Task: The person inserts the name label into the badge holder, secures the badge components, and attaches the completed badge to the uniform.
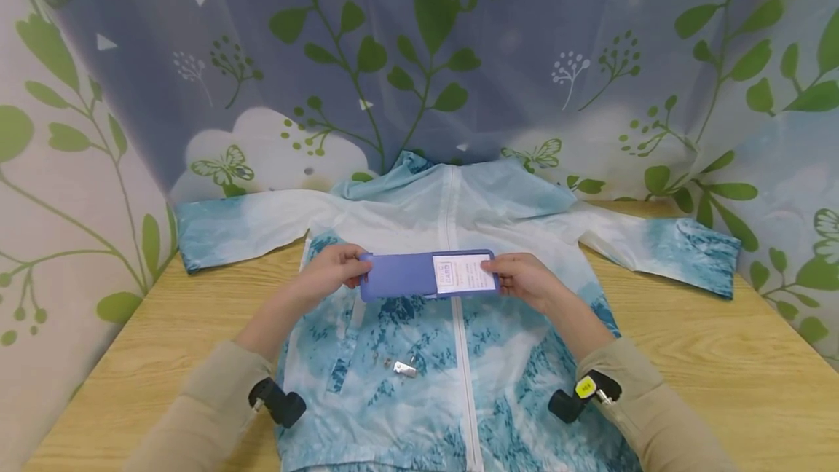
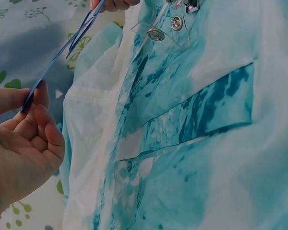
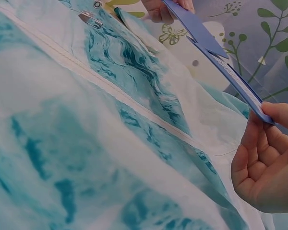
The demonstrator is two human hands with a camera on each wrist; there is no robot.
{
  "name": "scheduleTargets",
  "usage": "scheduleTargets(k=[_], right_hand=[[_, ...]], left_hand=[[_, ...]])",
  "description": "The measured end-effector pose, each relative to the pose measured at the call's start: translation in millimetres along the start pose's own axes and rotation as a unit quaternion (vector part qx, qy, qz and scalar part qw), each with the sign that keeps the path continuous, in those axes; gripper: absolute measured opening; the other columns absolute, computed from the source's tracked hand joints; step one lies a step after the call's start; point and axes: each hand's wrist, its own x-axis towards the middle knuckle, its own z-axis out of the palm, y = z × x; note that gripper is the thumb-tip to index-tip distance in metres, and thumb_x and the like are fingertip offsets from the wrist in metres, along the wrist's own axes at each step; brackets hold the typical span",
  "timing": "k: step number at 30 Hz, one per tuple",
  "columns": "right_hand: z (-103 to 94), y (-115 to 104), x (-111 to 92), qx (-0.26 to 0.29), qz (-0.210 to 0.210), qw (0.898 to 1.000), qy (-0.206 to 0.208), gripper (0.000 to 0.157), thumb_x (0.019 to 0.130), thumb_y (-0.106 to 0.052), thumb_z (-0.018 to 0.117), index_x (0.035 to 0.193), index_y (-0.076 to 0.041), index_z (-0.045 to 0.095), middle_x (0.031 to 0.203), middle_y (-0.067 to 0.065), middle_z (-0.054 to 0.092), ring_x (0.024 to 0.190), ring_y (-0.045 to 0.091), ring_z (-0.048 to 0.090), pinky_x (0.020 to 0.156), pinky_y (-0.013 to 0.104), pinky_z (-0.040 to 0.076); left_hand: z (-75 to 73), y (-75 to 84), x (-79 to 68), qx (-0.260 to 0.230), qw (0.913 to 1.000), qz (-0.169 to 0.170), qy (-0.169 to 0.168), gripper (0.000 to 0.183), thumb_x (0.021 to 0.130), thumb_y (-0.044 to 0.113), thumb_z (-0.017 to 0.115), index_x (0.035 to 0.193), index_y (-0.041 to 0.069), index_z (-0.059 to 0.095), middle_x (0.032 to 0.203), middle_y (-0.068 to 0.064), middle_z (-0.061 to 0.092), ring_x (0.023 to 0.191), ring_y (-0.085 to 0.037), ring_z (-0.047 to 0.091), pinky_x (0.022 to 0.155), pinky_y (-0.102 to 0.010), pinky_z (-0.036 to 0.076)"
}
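Observation:
A blue card holder [image 1: 396, 275] is stretched level between both hands, over the chest of a teal and white zip jacket [image 1: 518, 377]. My left hand [image 1: 334, 268] pinches its left end between thumb and fingers. At the other end my right hand [image 1: 526, 279] pinches it, thumb over the edge of a printed white card [image 1: 462, 273] set in the right half. From the side, in the right wrist view, the card holder [image 3: 230, 76] looks thin and made of two overlapping parts. Below it, a metal clip [image 1: 404, 368] with a clear snap strap [image 2: 170, 40] lies on the jacket.
The jacket's sleeves [image 1: 249, 228] spread left and right across a wooden table [image 1: 708, 355]. A leaf-patterned curtain [image 1: 406, 57] stands behind and along both sides. Each forearm carries a small black wrist camera [image 1: 278, 403].

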Motion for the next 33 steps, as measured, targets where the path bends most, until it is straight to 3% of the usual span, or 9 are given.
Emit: scheduleTargets(k=[8, 14, 33], right_hand=[[2.4, 1.3, 0.8, 0.001, 0.001, 1.000, 0.006, 0.037, 0.093, -0.020, 0.058, 0.111, 0.012, 0.057, 0.083, 0.003, 0.065, 0.069, 0.013, 0.054, 0.066, 0.025, 0.044], [1.8, 1.6, -0.1, -0.007, -0.004, 1.000, 0.001, 0.034, 0.093, -0.021, 0.058, 0.107, 0.010, 0.059, 0.083, 0.003, 0.065, 0.068, 0.012, 0.053, 0.066, 0.026, 0.043], [1.4, 3.4, 1.0, -0.009, -0.008, 1.000, -0.001, 0.027, 0.093, -0.019, 0.058, 0.101, 0.007, 0.062, 0.081, 0.002, 0.064, 0.067, 0.012, 0.053, 0.065, 0.026, 0.045]], left_hand=[[4.2, 0.0, 1.4, 0.004, 0.9998, -0.018, 0.011, 0.018, 0.093, 0.012, 0.053, 0.090, -0.005, 0.060, 0.071, -0.002, 0.058, 0.074, -0.028, 0.054, 0.071, -0.032, 0.045], [6.1, 1.1, 1.9, 0.009, 0.9991, -0.036, 0.020, 0.019, 0.092, 0.013, 0.054, 0.093, -0.005, 0.060, 0.073, -0.002, 0.058, 0.069, -0.019, 0.053, 0.071, -0.031, 0.046], [9.0, -2.6, 4.4, 0.016, 0.9986, -0.041, 0.028, 0.018, 0.092, 0.013, 0.054, 0.083, -0.003, 0.059, 0.066, -0.002, 0.053, 0.064, -0.016, 0.049, 0.070, -0.038, 0.044]])
